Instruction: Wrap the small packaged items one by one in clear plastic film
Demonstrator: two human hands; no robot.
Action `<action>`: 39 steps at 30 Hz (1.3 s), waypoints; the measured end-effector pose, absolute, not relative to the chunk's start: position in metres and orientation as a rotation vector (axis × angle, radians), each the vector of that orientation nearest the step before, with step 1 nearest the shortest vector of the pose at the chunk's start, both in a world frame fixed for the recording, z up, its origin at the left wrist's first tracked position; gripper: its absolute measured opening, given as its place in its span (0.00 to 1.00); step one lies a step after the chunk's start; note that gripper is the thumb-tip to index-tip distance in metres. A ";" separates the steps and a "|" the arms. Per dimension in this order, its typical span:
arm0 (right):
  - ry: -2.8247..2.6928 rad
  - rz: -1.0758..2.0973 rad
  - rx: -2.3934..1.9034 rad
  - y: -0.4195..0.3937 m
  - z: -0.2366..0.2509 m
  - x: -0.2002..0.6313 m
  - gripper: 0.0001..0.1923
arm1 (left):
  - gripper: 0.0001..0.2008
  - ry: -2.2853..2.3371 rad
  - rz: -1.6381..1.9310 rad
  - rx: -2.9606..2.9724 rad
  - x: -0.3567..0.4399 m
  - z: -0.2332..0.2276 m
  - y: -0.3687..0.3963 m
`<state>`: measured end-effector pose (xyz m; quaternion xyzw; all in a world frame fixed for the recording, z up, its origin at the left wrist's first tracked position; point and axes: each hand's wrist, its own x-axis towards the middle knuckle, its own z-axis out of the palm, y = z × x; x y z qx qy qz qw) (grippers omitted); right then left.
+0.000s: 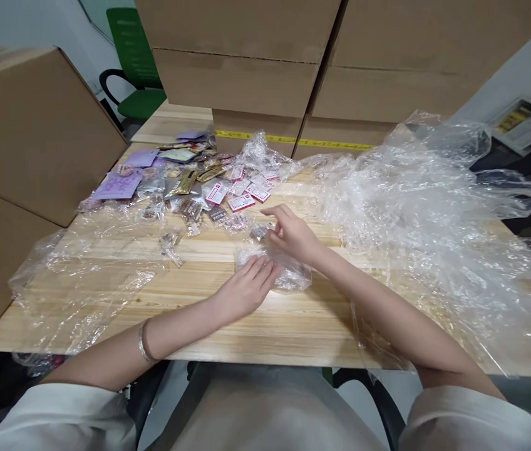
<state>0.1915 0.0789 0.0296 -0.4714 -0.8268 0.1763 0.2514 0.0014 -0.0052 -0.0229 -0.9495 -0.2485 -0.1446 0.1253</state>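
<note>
My left hand [251, 283] lies with fingers stretched out on a small clear plastic bag [296, 275], pressing it on the wooden table. Just beyond, my right hand [291, 235] hovers over the bag's far edge, its thumb and forefinger apart and nothing visible between them. Its other fingers are partly hidden. Close to its fingertips is a small silvery packet [258, 232]. Farther off lie red-and-white card packets [242, 202], small dark packets [217, 214] and a pinkish packet [237, 222]. What the bag holds cannot be made out.
Crumpled clear plastic film [416, 200] covers the table's right side, with a flatter sheet [87, 282] at left. Purple packets [119, 184] and gold sachets [186, 182] are heaped at the back left. Cardboard boxes [247, 75] stand behind; a yellow measuring tape [335, 145] runs along the back.
</note>
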 end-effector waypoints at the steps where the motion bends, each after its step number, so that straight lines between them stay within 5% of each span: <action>1: -2.389 0.345 -1.188 0.086 0.029 0.184 0.27 | 0.22 -0.694 -0.442 -2.758 0.001 -0.023 -0.005; 6: -2.671 -0.002 -0.902 0.100 0.028 0.169 0.11 | 0.19 -0.743 -0.449 -2.818 0.002 -0.018 -0.001; 13: -2.550 0.387 -0.846 0.046 0.033 0.214 0.04 | 0.12 -0.810 -0.592 -2.745 -0.001 -0.017 0.001; 17: -2.685 0.549 -1.005 0.014 0.029 0.229 0.09 | 0.12 -0.747 -0.603 -2.768 -0.003 -0.018 0.002; 22: -2.615 0.561 -0.900 -0.006 0.011 0.237 0.38 | 0.16 -0.787 -0.581 -2.950 -0.006 -0.017 0.011; 28: -2.461 0.449 -0.980 -0.007 -0.011 0.235 0.24 | 0.16 -0.987 -0.880 -3.192 -0.014 -0.002 0.020; 35: -2.105 1.303 -1.044 -0.004 0.029 0.254 0.19 | 0.15 -1.620 -1.127 -3.361 -0.003 0.014 0.018; 39: -1.822 1.470 -1.237 -0.016 0.058 0.299 0.18 | 0.17 -1.513 -1.078 -3.493 0.032 0.043 0.042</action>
